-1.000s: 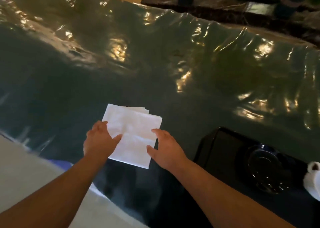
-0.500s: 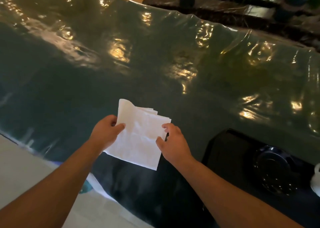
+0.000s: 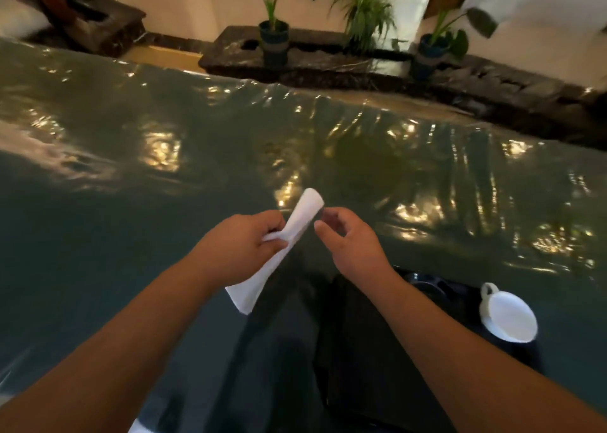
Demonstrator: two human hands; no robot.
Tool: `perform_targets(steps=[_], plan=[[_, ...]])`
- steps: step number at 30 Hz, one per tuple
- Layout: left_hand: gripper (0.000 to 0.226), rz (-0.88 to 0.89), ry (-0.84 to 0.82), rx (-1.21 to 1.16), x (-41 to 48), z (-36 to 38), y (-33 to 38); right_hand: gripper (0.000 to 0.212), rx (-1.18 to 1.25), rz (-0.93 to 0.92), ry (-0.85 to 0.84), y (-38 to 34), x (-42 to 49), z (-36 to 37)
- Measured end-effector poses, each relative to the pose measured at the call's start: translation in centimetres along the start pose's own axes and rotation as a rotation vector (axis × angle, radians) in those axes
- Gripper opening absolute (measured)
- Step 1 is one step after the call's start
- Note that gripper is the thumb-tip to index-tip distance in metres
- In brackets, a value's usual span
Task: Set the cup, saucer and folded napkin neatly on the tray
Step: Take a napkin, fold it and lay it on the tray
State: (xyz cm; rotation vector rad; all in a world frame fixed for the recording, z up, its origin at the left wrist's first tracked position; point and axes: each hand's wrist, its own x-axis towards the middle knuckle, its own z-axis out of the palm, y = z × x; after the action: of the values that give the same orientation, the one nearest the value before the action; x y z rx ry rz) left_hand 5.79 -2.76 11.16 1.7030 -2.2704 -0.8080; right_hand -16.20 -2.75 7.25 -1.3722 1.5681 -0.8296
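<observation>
Head view: cup [image 3: 507, 317] beside tray [image 3: 368, 367]

The wide table [image 3: 164, 202] is free ahead and left, while the tray [image 3: 361, 350] and cup [image 3: 507, 317] block the near right.

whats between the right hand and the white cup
In the head view, the black tray with the dark saucer lies between the right hand and the white cup.

One napkin [image 3: 285, 248], one cup [image 3: 507, 316], one tray [image 3: 368, 360], three potted plants [image 3: 273, 35].
</observation>
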Motion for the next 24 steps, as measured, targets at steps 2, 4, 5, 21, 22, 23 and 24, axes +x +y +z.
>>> perform_targets(steps=[2, 4, 5, 21, 22, 23, 24], plan=[[0.012, 0.089, -0.011, 0.057, 1.3, 0.4, 3.1, 0.025, 0.019, 0.005, 0.035, 0.3, -0.7, -3.7], [0.010, 0.164, -0.014, 0.110, 2.6, 1.2, 6.0, 0.030, 0.024, 0.009, 0.085, 1.1, -1.5, -7.4], [0.010, 0.189, -0.012, 0.132, 3.1, 1.5, 7.2, 0.032, 0.025, 0.018, 0.099, 1.4, -1.8, -8.9], [0.020, -0.022, 0.120, -0.247, 7.2, 9.3, 17.8, 0.017, 0.519, 0.185, -0.018, 3.8, -6.2, -24.2], [0.025, -0.107, 0.151, -0.313, 7.2, 9.9, 17.5, 0.017, 0.546, 0.183, -0.020, 3.8, -6.0, -24.8], [0.034, -0.197, 0.162, -0.368, 7.1, 10.4, 17.3, 0.018, 0.560, 0.179, -0.022, 3.9, -5.9, -25.3], [0.047, -0.273, 0.136, -0.399, 7.0, 10.7, 17.0, 0.020, 0.572, 0.175, -0.025, 3.9, -5.7, -25.8]])
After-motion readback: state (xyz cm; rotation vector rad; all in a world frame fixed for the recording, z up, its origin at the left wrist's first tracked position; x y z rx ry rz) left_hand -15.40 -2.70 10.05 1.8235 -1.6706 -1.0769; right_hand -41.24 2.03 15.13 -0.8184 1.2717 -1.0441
